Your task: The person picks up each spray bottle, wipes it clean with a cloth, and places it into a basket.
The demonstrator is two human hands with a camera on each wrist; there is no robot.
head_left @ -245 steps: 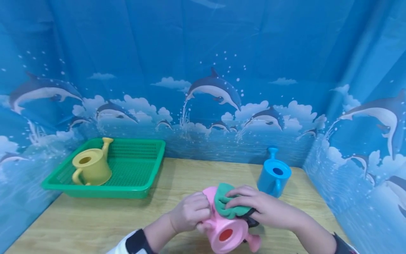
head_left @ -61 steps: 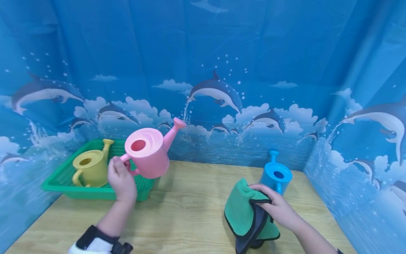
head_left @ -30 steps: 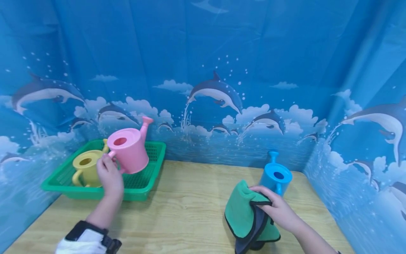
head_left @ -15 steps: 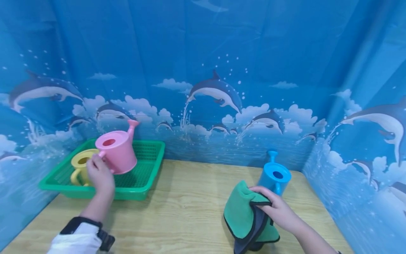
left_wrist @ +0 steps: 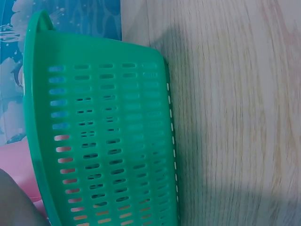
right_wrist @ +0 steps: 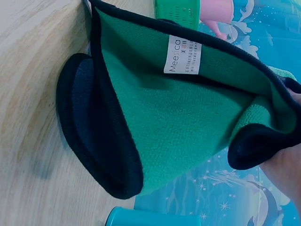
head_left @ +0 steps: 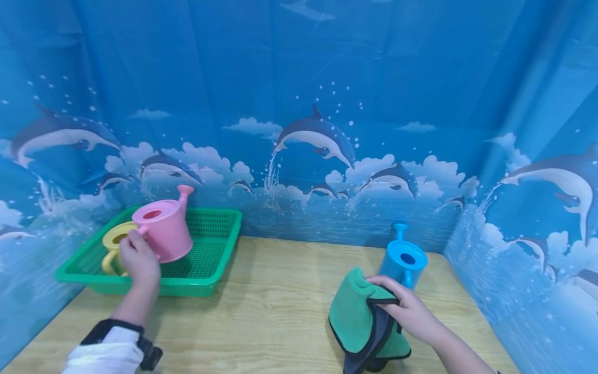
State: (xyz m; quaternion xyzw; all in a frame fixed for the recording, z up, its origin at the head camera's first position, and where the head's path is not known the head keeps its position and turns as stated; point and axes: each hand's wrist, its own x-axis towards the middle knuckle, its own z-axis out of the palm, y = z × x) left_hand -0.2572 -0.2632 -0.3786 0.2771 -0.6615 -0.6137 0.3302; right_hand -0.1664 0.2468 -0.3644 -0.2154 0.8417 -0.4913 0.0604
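My left hand (head_left: 140, 259) grips the handle of a pink watering can (head_left: 169, 232), held upright over the green basket (head_left: 223, 265) with its spout pointing back and right. A yellow watering can (head_left: 112, 240) stands inside the basket, partly hidden behind my left hand and the pink can. In the left wrist view the basket's slotted side wall (left_wrist: 103, 127) fills much of the picture. My right hand (head_left: 411, 311) pinches a green cloth (head_left: 351, 317) with black edging and a dark grey back; it hangs in folds over the table. A white label (right_wrist: 183, 55) shows on the cloth in the right wrist view.
A blue watering can (head_left: 405, 259) stands at the back right of the wooden table (head_left: 275, 311), just behind my right hand. A blue curtain (head_left: 299, 62) printed with dolphins encloses the back and both sides.
The pink watering can was being wiped with the cloth near the table's front. My left hand has since carried it left, over the basket, and lowered it. Lately the right hand stays nearly still.
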